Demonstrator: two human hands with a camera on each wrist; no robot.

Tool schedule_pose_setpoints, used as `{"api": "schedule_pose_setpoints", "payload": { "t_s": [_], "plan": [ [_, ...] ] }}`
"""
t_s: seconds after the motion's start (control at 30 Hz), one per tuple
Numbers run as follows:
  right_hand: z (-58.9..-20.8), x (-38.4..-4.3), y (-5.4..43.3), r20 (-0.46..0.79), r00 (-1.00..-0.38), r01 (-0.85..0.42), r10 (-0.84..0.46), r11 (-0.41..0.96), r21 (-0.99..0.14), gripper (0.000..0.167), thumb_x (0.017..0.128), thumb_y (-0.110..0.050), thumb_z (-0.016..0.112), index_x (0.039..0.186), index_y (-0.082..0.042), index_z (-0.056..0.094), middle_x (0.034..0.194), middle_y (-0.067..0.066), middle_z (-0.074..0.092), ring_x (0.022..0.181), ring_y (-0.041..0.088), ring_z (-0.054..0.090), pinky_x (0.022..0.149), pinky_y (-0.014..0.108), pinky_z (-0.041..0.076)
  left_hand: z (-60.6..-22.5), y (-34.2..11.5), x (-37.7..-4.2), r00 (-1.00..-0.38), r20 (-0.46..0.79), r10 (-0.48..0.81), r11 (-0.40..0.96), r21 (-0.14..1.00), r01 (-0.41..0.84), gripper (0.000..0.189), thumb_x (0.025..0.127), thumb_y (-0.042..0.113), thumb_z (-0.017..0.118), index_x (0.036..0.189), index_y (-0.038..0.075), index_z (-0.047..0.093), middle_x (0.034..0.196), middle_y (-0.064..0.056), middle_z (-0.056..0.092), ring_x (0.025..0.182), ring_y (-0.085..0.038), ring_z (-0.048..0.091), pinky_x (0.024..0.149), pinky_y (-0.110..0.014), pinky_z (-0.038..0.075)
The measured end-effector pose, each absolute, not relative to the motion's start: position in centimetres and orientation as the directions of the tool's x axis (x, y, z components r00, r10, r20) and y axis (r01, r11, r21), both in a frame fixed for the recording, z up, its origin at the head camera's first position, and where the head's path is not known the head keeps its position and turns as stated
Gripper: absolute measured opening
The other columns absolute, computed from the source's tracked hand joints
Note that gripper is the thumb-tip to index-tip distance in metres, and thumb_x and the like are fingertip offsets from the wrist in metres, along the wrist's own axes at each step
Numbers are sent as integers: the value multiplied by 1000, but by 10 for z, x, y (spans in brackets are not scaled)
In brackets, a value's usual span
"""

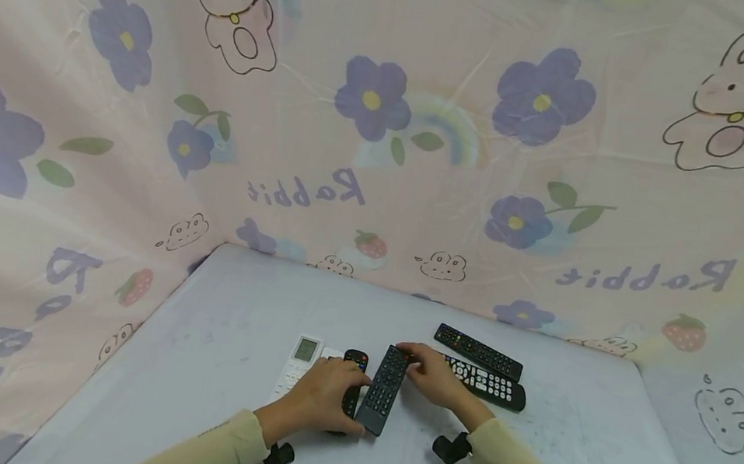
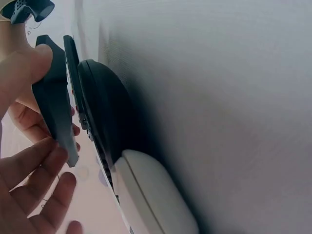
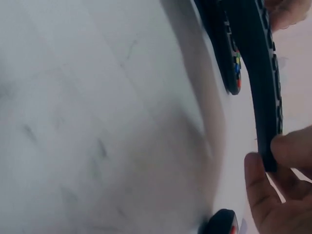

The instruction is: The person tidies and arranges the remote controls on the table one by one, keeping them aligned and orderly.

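A dark grey remote control [image 1: 384,392] is raised above the table between both hands. My left hand [image 1: 320,396] grips it, the thumb at the near end and fingertips along the side, as the left wrist view shows on the remote control [image 2: 54,97]. At the far end my right hand [image 1: 435,377] pinches it between thumb and fingers; the right wrist view shows this grip on the remote control [image 3: 263,83]. Partly hidden beneath the left hand lies a black remote with coloured buttons [image 1: 357,359]. Beside it are a white remote with a small screen [image 1: 305,350] and another white one [image 1: 331,353], mostly covered.
To the right of the hands lie a slim black remote [image 1: 479,352] and a thicker black remote with white buttons [image 1: 496,387]. The white-covered table [image 1: 250,302] meets a patterned curtain [image 1: 418,207] at the back and sides.
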State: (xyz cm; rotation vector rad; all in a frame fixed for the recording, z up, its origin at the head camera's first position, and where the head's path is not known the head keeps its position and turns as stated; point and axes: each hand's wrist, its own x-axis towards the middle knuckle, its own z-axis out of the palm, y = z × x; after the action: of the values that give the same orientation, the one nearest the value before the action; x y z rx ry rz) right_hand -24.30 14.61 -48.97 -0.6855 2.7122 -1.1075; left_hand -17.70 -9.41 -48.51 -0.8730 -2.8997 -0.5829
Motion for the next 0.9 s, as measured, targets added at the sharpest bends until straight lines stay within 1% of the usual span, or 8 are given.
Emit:
{"api": "schedule_pose_setpoints", "payload": {
  "t_s": [0.07, 0.17, 0.23, 0.37, 0.47, 0.7, 0.9],
  "plan": [
    [-492, -243, 145, 54, -878, -373, -475, 610, -699, 45, 87, 7, 54, 131, -5, 55, 125, 14, 60, 113, 30, 59, 91, 39, 53, -486, -94, -176, -829, 179, 529, 778, 288, 559, 70, 61, 62, 81, 117, 23, 66, 108, 10, 64, 101, -9, 56, 80, -28, 41],
    [-494, -244, 143, 57, -858, -397, -511, 587, -705, 46, 86, 8, 52, 130, -3, 55, 123, 15, 59, 112, 32, 60, 92, 39, 53, -487, -94, -174, -820, 201, 536, 784, 241, 572, 72, 59, 66, 80, 116, 23, 66, 109, 9, 63, 100, -11, 55, 78, -28, 38],
    [-495, -244, 141, 60, -846, -413, -530, 579, -703, 46, 86, 9, 52, 130, -2, 56, 121, 16, 58, 111, 34, 60, 92, 41, 53, -488, -95, -173, -818, 205, 538, 790, 216, 574, 73, 58, 68, 79, 114, 24, 67, 109, 9, 62, 99, -11, 55, 78, -29, 38],
    [-497, -245, 137, 54, -828, -439, -558, 587, -680, 45, 87, 8, 52, 130, -2, 55, 119, 15, 58, 110, 33, 60, 92, 43, 53, -491, -94, -174, -820, 193, 539, 809, 153, 568, 77, 56, 73, 76, 115, 23, 67, 113, 8, 60, 106, -15, 54, 87, -37, 40],
    [-498, -246, 134, 44, -820, -448, -571, 592, -670, 44, 88, 7, 53, 131, 0, 54, 119, 15, 58, 110, 32, 61, 92, 42, 53, -493, -93, -174, -824, 185, 536, 822, 111, 559, 82, 54, 76, 75, 117, 22, 67, 117, 6, 59, 110, -18, 52, 93, -43, 40],
    [-495, -249, 127, 1, -808, -435, -590, 595, -676, 44, 88, 6, 54, 132, 1, 53, 120, 15, 57, 110, 30, 60, 93, 42, 52, -494, -90, -174, -831, 176, 528, 827, 116, 550, 85, 54, 77, 74, 117, 22, 66, 117, 5, 58, 112, -18, 50, 97, -46, 37],
    [-498, -251, 125, -36, -815, -417, -579, 628, -657, 46, 88, 6, 56, 133, -1, 53, 122, 14, 57, 111, 29, 60, 94, 42, 52, -494, -87, -175, -826, 174, 535, 829, 80, 554, 87, 52, 80, 73, 116, 21, 67, 117, 3, 59, 113, -19, 51, 97, -47, 38]
  ]
}}
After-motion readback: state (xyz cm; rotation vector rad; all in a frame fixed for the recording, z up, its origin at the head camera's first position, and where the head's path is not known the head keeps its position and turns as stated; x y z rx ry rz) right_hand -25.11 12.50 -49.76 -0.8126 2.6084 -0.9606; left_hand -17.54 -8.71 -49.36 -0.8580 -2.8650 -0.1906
